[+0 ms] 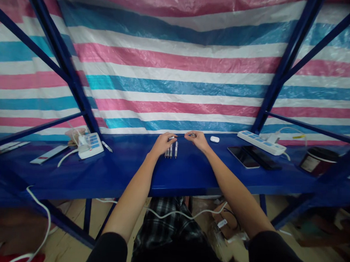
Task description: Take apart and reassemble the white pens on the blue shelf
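My left hand (162, 143) is closed on a light pen barrel (172, 138), its fingers pinched just above a row of pens. A thin dark rod, which looks like a pen refill (180, 136), spans the gap between my hands. Its right end is at my right hand (198, 139), whose fingers are pinched around it and a small greyish piece I cannot make out. Below my left hand, several white-and-grey pens lie side by side; one pen (176, 150) is set slightly apart on the right. My left hand partly covers the others.
On the blue table (184, 175) to the right are a white earbud case (214, 139), two phones, with one phone (243, 157) in front, a power strip (261, 142) and a dark tub (319, 160). At left are another power strip (91, 145) and a marker (107, 146). Blue frame posts flank both sides.
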A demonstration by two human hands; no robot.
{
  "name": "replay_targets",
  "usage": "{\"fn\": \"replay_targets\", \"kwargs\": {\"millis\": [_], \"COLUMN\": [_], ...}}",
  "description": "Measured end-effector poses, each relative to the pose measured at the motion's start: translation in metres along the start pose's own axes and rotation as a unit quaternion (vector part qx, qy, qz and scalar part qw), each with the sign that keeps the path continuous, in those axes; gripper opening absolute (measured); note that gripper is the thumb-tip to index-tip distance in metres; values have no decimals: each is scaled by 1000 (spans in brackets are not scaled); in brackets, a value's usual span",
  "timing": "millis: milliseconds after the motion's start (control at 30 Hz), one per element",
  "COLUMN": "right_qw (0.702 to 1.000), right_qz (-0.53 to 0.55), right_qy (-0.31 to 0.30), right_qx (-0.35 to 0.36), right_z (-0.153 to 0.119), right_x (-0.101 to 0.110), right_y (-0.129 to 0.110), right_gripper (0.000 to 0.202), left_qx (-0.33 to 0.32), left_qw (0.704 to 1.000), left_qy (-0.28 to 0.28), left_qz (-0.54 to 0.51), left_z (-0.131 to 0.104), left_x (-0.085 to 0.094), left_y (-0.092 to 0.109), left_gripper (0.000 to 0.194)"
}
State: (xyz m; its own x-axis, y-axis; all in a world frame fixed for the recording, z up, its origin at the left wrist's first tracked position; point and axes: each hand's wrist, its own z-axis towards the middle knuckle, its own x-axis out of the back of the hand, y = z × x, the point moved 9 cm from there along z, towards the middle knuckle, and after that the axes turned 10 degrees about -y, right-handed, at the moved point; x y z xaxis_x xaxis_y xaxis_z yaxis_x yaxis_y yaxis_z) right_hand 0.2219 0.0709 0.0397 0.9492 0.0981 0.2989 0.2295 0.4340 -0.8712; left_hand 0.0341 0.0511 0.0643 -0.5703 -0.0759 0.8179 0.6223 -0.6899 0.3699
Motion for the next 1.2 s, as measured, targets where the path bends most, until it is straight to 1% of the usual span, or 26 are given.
{"fn": "replay_targets", "kwargs": {"millis": [100, 200, 400, 500, 633, 800, 900, 1033, 1200], "right_qw": [1000, 999, 999, 999, 999, 999, 999, 999, 999], "right_qz": [15, 27, 34, 37, 33, 32, 32, 23, 13], "right_qy": [15, 24, 28, 29, 26, 10, -8, -38, -39], "right_qx": [-13, -26, -24, -22, -20, -15, -16, -14, -21], "right_z": [0, -1, -1, 0, 0, 0, 0, 0, -1], "right_x": [11, 18, 19, 19, 19, 11, 0, -16, -17], "right_y": [6, 11, 11, 12, 12, 9, 8, 6, 7], "right_gripper": [45, 46, 45, 45, 45, 44, 43, 43, 42], "left_qx": [1, 17, 23, 18, 27, 34, 24, 8, 6], "left_qw": [1000, 999, 999, 999, 996, 992, 992, 994, 995], "left_qy": [0, 18, 30, 36, 38, 29, 15, -7, -7], "left_qz": [14, 23, 3, -30, -78, -115, -123, -107, -97], "left_z": [1, 0, -1, -1, 0, 1, 1, 1, 1], "left_x": [1, 6, 7, 7, 6, 4, 1, -3, -5], "left_y": [-9, -17, -23, -26, -29, -24, -16, -5, -2], "left_gripper": [30, 32, 32, 31, 28, 23, 25, 27, 26]}}
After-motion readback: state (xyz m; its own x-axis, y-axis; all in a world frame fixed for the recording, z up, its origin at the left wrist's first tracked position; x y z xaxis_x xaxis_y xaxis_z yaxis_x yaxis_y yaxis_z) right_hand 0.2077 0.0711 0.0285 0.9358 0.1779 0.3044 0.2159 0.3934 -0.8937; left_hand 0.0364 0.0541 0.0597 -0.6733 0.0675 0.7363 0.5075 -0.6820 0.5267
